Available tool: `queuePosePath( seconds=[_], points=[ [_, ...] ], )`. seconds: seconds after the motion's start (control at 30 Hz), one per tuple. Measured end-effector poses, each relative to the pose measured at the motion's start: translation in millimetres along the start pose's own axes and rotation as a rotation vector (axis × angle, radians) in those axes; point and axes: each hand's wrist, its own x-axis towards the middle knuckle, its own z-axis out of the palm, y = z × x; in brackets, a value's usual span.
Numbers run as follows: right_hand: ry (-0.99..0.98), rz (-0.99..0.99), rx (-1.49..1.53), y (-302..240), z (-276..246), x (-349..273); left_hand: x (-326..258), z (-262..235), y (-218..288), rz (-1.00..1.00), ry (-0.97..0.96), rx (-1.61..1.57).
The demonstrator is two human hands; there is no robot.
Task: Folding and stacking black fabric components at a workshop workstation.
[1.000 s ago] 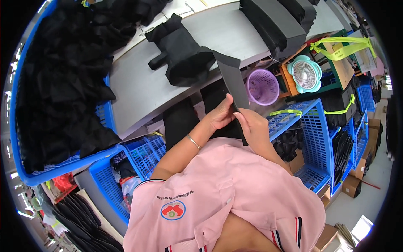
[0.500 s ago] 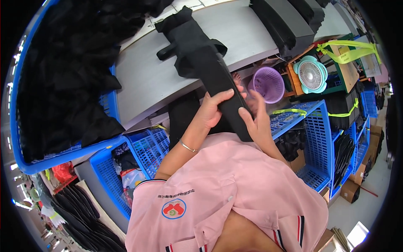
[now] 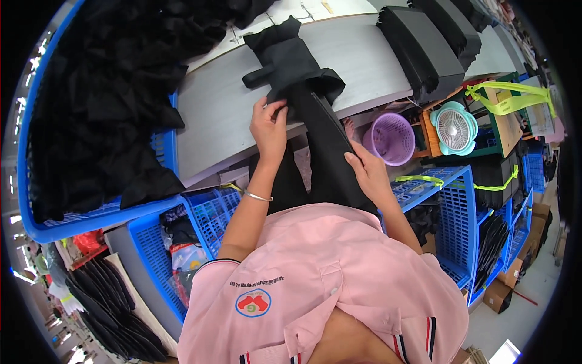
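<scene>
A black fabric cover [image 3: 291, 60] with a loop on either side lies on the grey table, its near end over the table's front edge. From under its near edge a long, flat black panel [image 3: 327, 136] runs down toward my lap; its far end is hidden inside the cover. My left hand [image 3: 270, 127] pinches the cover's near left edge between thumb and fingertips. My right hand [image 3: 368, 173] is closed round the panel's right edge, thumb on top and the other fingers hidden beneath.
A large blue basket [image 3: 103, 227] heaped with black fabric stands at the left. Stacked black panels [image 3: 418, 51] sit on the table [image 3: 212, 115] at the far right. A purple basket [image 3: 393, 139], a turquoise fan [image 3: 454, 128] and blue crates [image 3: 454, 212] stand to my right.
My left hand has gone from the panel up to the cover's near edge. My right hand, blurred before, now grips the panel's right edge. More of the panel's near end is hidden against my lap.
</scene>
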Motion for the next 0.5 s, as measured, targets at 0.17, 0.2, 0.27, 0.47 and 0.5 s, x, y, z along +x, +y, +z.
queuePosePath(
  seconds=[0.17,0.2,0.27,0.47,0.5],
  points=[
    [-0.021,0.052,-0.24,-44.0,-7.2,26.8,21.0,5.4,17.1,0.253,-0.027,-0.016],
    [-0.004,-0.014,-0.335,-48.1,-5.1,31.6,21.9,6.1,23.2,0.255,-0.032,-0.016],
    [0.012,-0.08,-0.427,-52.8,4.7,44.1,22.5,7.0,39.1,0.42,-0.125,0.028],
    [-0.179,-0.125,-0.661,6.0,41.3,98.2,-17.7,15.8,78.0,0.681,-0.456,-0.018],
    [-0.17,-0.122,-0.697,13.9,43.7,99.1,-23.7,12.6,83.4,0.668,-0.537,0.023]
  ],
)
